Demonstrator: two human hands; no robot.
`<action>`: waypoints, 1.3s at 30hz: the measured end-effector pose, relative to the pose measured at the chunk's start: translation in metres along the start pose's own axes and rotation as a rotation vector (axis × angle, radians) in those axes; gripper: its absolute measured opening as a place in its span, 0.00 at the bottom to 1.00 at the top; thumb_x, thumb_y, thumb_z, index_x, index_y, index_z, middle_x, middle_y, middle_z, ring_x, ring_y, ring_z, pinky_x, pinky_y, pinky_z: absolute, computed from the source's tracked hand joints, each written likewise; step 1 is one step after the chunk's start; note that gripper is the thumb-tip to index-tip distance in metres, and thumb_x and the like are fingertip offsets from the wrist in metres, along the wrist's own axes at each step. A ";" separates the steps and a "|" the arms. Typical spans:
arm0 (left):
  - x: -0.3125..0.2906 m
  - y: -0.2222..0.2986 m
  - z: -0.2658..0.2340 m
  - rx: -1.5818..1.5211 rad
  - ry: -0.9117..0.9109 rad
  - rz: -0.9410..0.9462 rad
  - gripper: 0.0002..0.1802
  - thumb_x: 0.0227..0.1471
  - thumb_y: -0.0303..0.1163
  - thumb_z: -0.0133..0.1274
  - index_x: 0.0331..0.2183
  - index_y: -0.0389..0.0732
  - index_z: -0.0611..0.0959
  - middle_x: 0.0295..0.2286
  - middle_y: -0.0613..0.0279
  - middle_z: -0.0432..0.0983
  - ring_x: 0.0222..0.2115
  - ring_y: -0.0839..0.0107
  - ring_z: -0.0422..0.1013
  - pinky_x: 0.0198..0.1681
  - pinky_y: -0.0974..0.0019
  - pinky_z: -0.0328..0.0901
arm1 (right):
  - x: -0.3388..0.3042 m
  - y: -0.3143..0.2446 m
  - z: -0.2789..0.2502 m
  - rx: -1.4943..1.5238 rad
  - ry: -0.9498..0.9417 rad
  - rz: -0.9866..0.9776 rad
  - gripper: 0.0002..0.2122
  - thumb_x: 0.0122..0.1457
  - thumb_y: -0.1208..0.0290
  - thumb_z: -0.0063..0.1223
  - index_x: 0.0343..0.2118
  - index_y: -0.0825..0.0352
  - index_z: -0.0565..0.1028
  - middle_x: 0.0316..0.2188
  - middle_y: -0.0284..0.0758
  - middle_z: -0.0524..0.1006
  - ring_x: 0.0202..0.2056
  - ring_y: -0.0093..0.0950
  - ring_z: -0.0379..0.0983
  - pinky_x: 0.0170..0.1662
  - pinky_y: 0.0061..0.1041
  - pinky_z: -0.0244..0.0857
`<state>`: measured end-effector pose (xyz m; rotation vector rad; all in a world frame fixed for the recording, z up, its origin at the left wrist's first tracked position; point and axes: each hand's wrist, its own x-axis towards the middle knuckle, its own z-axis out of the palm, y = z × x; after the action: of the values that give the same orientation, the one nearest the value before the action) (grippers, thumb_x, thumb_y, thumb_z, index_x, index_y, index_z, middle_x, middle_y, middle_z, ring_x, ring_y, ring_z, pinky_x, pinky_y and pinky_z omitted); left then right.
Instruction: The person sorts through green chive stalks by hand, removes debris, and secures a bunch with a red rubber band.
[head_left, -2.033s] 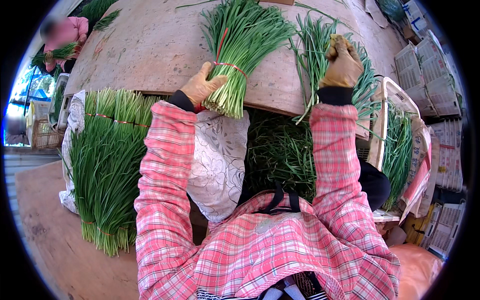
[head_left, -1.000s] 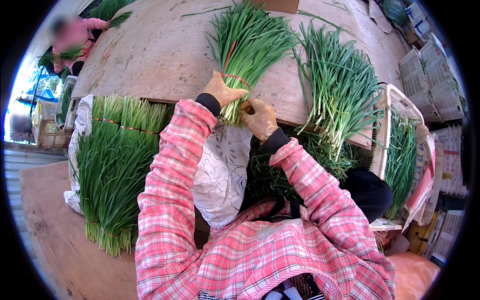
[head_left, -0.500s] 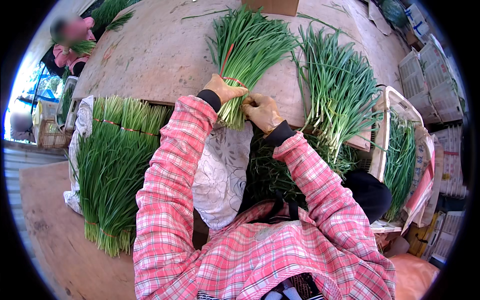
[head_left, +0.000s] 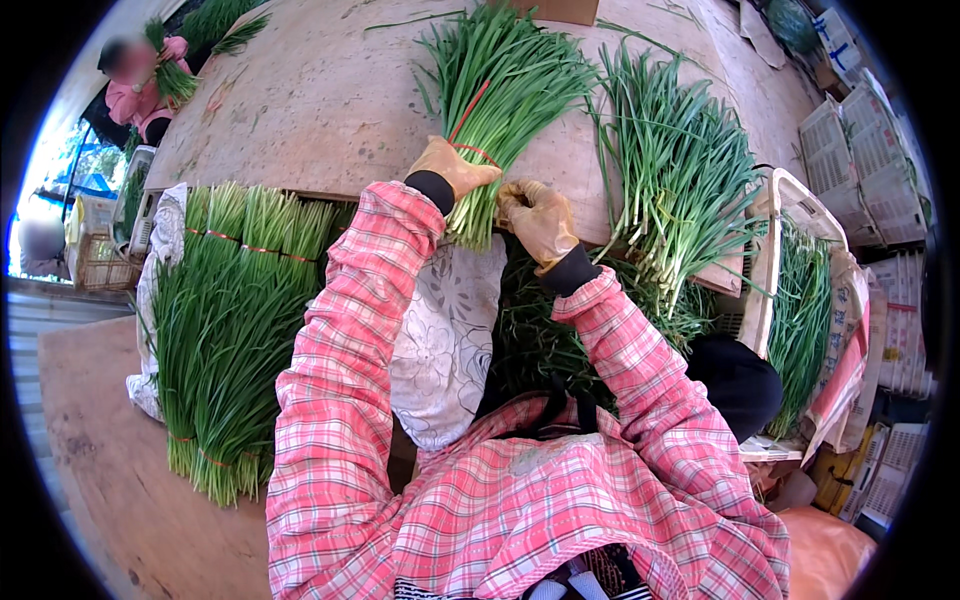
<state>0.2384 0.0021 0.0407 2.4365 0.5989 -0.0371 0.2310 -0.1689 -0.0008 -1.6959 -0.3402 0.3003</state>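
Observation:
A bunch of green chives (head_left: 508,85) lies on the board in front of me, leaves pointing away, pale stem ends toward me. My left hand (head_left: 455,168), in a yellowish glove, is closed round its stems. A red tie (head_left: 477,153) crosses the stems just above that hand, with a loose length running up over the leaves. Just right of the stem ends is my right hand (head_left: 540,220), gloved too, its fingers curled in a pinch. Whatever it may hold is too small to make out. A heap of loose chives (head_left: 680,160) lies farther right.
Several chive bunches with red ties (head_left: 225,320) are stacked at my left on a white cloth. A pale crate (head_left: 775,250) with greens stands at the right, stacked crates (head_left: 860,150) beyond. A cardboard box (head_left: 555,10) sits at the board's far side. Another person (head_left: 140,90) holds greens far left.
My right hand has moved a little right, away from the stems. My left hand has shifted slightly right and up, still on the bunch. The other person's greens are now held more upright.

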 end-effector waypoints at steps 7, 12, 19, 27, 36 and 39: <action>-0.002 0.000 -0.001 -0.008 0.010 -0.003 0.49 0.25 0.52 0.66 0.41 0.23 0.66 0.37 0.42 0.72 0.40 0.56 0.71 0.43 0.64 0.64 | -0.008 -0.007 0.007 -0.375 0.032 -0.237 0.05 0.47 0.70 0.54 0.27 0.65 0.76 0.25 0.39 0.77 0.28 0.37 0.74 0.32 0.32 0.67; -0.001 -0.004 0.001 -0.065 -0.005 0.024 0.49 0.25 0.51 0.66 0.41 0.21 0.66 0.37 0.38 0.72 0.40 0.53 0.71 0.44 0.62 0.64 | -0.049 -0.023 -0.007 -0.721 -0.599 -0.396 0.04 0.46 0.68 0.52 0.24 0.61 0.76 0.22 0.39 0.75 0.26 0.37 0.73 0.28 0.32 0.66; -0.012 0.007 -0.002 0.016 0.040 -0.017 0.56 0.25 0.53 0.65 0.46 0.19 0.61 0.39 0.38 0.70 0.43 0.52 0.69 0.46 0.62 0.64 | -0.008 -0.054 -0.016 -0.356 -0.010 -0.372 0.08 0.49 0.70 0.52 0.31 0.66 0.75 0.23 0.45 0.75 0.27 0.42 0.73 0.29 0.34 0.66; -0.039 0.037 -0.020 0.207 0.035 0.202 0.41 0.34 0.46 0.63 0.48 0.38 0.64 0.38 0.49 0.70 0.41 0.59 0.70 0.42 0.62 0.66 | 0.061 -0.072 0.011 0.309 -0.126 -0.042 0.10 0.57 0.69 0.48 0.30 0.73 0.76 0.20 0.31 0.75 0.22 0.20 0.68 0.26 0.20 0.63; -0.049 0.030 -0.013 0.557 0.181 0.204 0.62 0.31 0.47 0.64 0.57 0.30 0.46 0.46 0.47 0.63 0.44 0.55 0.66 0.41 0.57 0.66 | 0.041 -0.079 0.000 0.516 -0.204 0.091 0.09 0.57 0.72 0.44 0.31 0.70 0.76 0.17 0.28 0.71 0.17 0.16 0.59 0.21 0.16 0.52; -0.038 0.022 -0.003 0.574 0.209 0.158 0.57 0.34 0.50 0.61 0.56 0.29 0.49 0.45 0.47 0.65 0.42 0.55 0.67 0.40 0.57 0.67 | 0.038 -0.057 0.010 0.371 -0.212 -0.033 0.08 0.54 0.73 0.45 0.31 0.70 0.76 0.15 0.36 0.72 0.17 0.23 0.65 0.22 0.22 0.57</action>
<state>0.2139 -0.0274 0.0616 3.0669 0.5354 0.1304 0.2592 -0.1374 0.0543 -1.2955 -0.4393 0.4894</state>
